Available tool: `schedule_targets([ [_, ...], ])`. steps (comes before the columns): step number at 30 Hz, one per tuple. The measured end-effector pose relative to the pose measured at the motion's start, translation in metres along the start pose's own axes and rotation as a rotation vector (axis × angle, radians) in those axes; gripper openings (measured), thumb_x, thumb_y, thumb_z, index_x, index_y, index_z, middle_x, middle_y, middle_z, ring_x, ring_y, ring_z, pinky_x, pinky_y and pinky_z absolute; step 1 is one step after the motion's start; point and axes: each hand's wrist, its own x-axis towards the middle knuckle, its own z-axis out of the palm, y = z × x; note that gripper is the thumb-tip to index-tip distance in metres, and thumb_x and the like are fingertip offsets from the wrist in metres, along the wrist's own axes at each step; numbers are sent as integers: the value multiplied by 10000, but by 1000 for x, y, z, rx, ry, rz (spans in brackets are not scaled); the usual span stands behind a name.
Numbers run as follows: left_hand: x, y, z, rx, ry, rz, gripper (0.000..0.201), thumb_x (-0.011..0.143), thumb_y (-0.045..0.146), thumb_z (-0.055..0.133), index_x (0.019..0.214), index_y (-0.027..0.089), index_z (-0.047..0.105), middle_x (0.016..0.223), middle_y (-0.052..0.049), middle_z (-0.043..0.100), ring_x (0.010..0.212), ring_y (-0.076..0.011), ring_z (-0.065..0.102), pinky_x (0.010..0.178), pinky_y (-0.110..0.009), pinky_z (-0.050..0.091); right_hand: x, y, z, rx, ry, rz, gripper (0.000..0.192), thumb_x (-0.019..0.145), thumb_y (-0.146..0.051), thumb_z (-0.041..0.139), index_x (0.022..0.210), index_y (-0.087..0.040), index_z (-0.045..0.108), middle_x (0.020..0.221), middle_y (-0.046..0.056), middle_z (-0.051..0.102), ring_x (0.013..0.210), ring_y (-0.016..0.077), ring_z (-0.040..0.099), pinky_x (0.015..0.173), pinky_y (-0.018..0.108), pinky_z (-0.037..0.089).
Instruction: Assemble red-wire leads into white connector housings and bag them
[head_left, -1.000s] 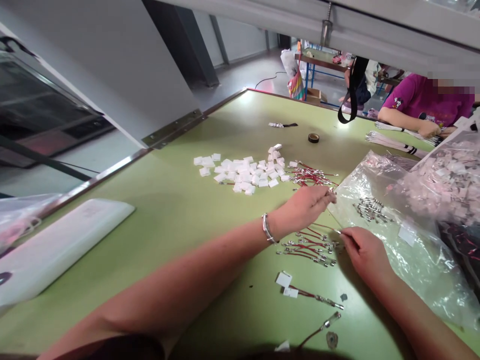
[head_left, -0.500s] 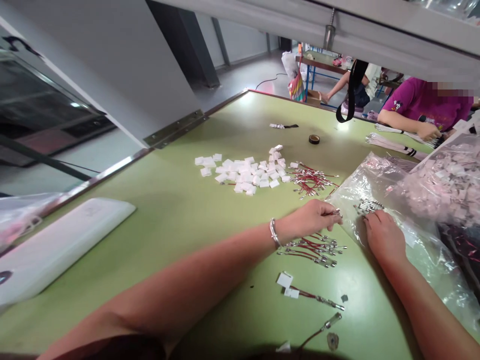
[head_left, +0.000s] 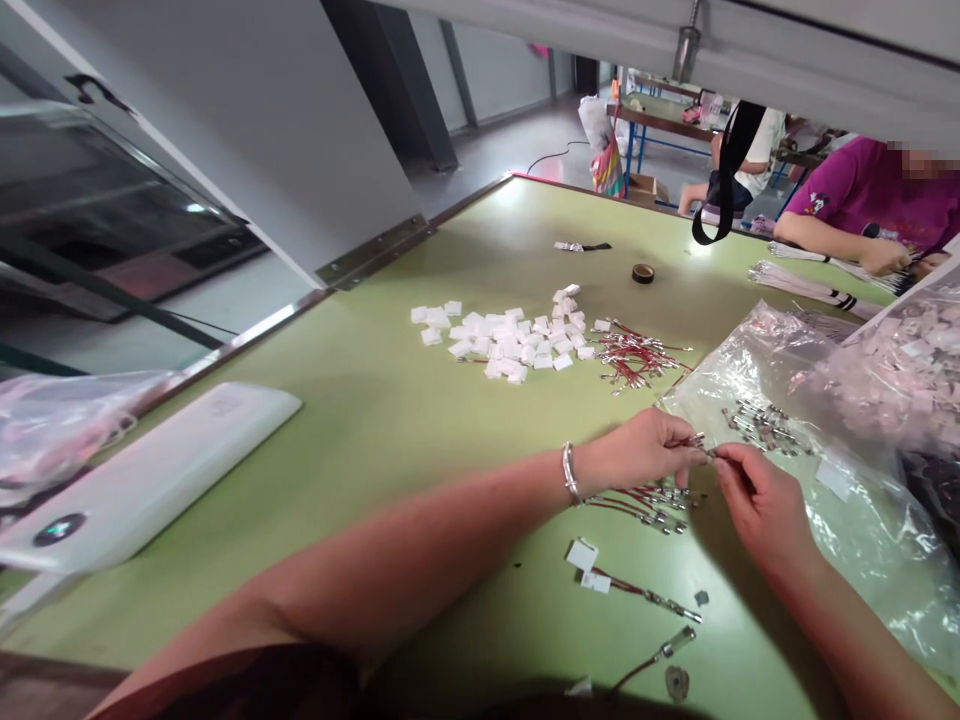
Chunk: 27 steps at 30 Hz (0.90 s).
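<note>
My left hand [head_left: 651,447] is closed in a pinch on short wire leads, whose metal ends poke out past its fingertips. Right against those ends, my right hand [head_left: 769,500] pinches a small metal piece, mostly hidden by the fingers. Below my left hand, several red wire leads [head_left: 637,500] with metal ends lie side by side on the table. On the clear plastic bag [head_left: 712,385] beyond my right hand is a pile of small metal-ended pieces [head_left: 765,425]. Nearer me lie a lead with white tags [head_left: 622,585] and a lead with a glass tube fuse [head_left: 675,642].
White plastic housings [head_left: 510,340] and a tangle of red leads [head_left: 637,355] lie mid-table. Behind are a roll of black tape [head_left: 643,273] and bundled white wires [head_left: 814,288]. A full bag [head_left: 900,370] stands right; a white case [head_left: 157,470] lies left. A co-worker [head_left: 862,200] sits opposite.
My right hand has left the pile on the plastic bag and come left to my left hand's fingertips, now pinching a small piece. The view has shifted slightly.
</note>
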Motion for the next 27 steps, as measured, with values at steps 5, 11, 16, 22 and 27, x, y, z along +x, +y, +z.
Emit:
schedule_targets([
  [5,0,-3,-2,157,-14,64,279,870,343,496,709,149,614,634,-7,597,503,-74,411,512,-236,323,4,2,-5,88,-67,44,243,879,-389,496,798,-223,653,625,-14,623,552,132,543,537,241,424],
  [11,-5,-4,-3,609,3,326,234,876,217,479,672,173,584,638,2,560,590,-106,439,575,-264,310,3,-6,-12,201,-260,130,289,860,-396,491,674,-209,611,546,-28,572,501,120,496,494,234,379],
  [16,-6,0,-7,529,-106,312,258,887,240,475,667,171,591,613,1,567,570,-105,451,582,-258,345,1,-6,-5,183,-249,76,293,881,-376,479,676,-208,602,547,-28,577,494,113,493,490,228,377],
  [22,1,11,-31,306,176,249,291,911,326,439,828,157,661,781,-43,662,697,-122,559,673,-264,422,2,3,8,-21,-47,-168,251,941,-312,447,926,-198,670,792,46,688,713,160,610,663,277,478],
  [27,0,16,-41,182,314,37,283,904,312,429,824,155,651,704,-30,631,569,-105,509,570,-257,389,1,10,13,-129,-43,-293,276,947,-236,424,1032,-186,681,852,74,693,762,174,621,680,291,500],
])
